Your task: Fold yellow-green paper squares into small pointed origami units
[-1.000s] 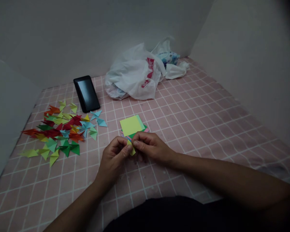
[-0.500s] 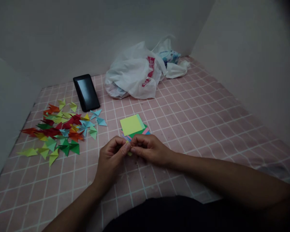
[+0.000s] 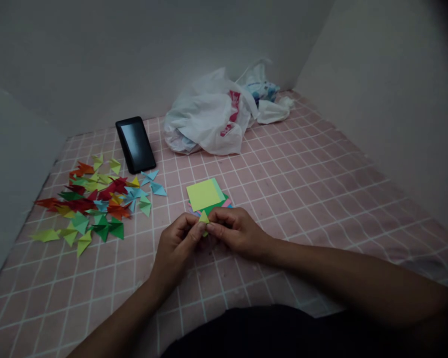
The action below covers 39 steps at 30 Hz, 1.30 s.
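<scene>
A small folded piece of yellow paper (image 3: 204,218) is pinched between my two hands, its pointed tip showing above the thumbs. My left hand (image 3: 179,238) grips it from the left with thumb and fingers closed. From the right, my right hand (image 3: 236,231) pinches the same paper. Just beyond the hands lies a stack of square paper sheets (image 3: 203,194), yellow on top, with green, pink and blue edges showing below. To the left spreads a pile of folded paper cranes (image 3: 100,226) in red, orange, yellow, green and light blue.
A black tablet (image 3: 136,145) lies behind the cranes. White plastic bags (image 3: 205,112) with red print sit at the back, beside a blue-and-white packet (image 3: 263,91). Everything rests on a pink checked cloth (image 3: 302,184), with walls behind and to the right.
The yellow paper's pointed tip now stands out above my thumbs, where before the fingers mostly covered it. Both hands stay close together; the view has shifted slightly.
</scene>
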Each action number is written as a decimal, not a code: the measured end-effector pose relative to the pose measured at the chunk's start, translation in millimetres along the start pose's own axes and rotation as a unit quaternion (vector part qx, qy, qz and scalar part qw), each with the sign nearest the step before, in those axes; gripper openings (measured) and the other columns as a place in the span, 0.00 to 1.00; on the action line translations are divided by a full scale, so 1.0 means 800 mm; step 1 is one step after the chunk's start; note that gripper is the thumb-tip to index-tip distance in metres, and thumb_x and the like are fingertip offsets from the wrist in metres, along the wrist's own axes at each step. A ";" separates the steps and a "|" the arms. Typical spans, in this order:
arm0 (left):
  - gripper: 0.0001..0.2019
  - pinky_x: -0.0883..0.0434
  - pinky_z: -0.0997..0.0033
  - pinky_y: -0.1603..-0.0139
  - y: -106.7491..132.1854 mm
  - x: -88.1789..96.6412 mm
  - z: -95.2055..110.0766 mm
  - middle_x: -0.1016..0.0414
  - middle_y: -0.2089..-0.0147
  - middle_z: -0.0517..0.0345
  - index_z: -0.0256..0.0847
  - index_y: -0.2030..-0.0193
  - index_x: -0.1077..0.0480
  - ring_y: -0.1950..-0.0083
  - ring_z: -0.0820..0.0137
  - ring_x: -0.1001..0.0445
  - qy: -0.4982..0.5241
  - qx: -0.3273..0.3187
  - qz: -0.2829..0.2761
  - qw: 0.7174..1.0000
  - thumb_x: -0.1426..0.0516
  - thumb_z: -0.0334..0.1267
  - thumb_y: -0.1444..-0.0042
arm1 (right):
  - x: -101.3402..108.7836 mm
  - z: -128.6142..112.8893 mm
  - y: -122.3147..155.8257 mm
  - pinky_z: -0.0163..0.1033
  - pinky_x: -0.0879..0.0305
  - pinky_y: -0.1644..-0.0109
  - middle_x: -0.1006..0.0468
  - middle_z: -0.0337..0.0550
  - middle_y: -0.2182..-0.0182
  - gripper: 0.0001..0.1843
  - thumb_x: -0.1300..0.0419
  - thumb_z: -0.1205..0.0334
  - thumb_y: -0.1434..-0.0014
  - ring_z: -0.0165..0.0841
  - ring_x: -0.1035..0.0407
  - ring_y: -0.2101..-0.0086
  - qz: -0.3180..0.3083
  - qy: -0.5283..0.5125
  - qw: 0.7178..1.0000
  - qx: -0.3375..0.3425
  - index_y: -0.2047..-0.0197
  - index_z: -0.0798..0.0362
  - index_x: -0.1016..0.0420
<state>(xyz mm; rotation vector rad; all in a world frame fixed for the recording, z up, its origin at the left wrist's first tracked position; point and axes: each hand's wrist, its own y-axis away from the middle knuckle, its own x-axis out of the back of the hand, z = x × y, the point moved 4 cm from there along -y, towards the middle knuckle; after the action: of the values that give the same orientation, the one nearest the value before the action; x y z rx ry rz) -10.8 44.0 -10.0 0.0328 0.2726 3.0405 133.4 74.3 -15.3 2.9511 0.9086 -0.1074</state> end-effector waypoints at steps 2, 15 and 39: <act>0.14 0.35 0.74 0.71 -0.001 0.000 0.002 0.30 0.76 0.62 0.40 0.71 0.31 0.74 0.73 0.32 -0.010 -0.009 -0.020 1.000 0.40 0.46 0.39 | 0.002 0.000 -0.002 0.31 0.45 0.76 0.34 0.33 0.80 0.15 0.43 0.55 0.35 0.24 0.41 0.80 -0.001 0.001 1.000 0.010 0.72 0.53 0.35; 0.13 0.36 0.74 0.73 -0.003 -0.011 0.000 0.31 0.76 0.61 0.41 0.72 0.31 0.74 0.73 0.33 -0.007 0.036 -0.101 0.994 0.40 0.45 0.42 | 0.008 -0.007 0.001 0.33 0.48 0.74 0.38 0.34 0.81 0.22 0.46 0.54 0.34 0.25 0.43 0.78 0.053 0.146 0.987 0.051 0.79 0.53 0.40; 0.13 0.41 0.73 0.71 -0.003 -0.008 0.010 0.37 0.75 0.64 0.41 0.71 0.35 0.73 0.74 0.39 -0.178 -0.075 -0.118 0.974 0.48 0.41 0.35 | 0.008 -0.019 0.007 0.32 0.48 0.74 0.38 0.32 0.81 0.16 0.44 0.61 0.36 0.24 0.43 0.79 0.093 0.198 0.966 0.139 0.75 0.53 0.38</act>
<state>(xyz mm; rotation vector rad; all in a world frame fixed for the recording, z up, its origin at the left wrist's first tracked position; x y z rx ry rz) -4.3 47.6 -3.1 0.4901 0.0150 2.7415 142.2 74.5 -0.4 3.3739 0.6854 0.4101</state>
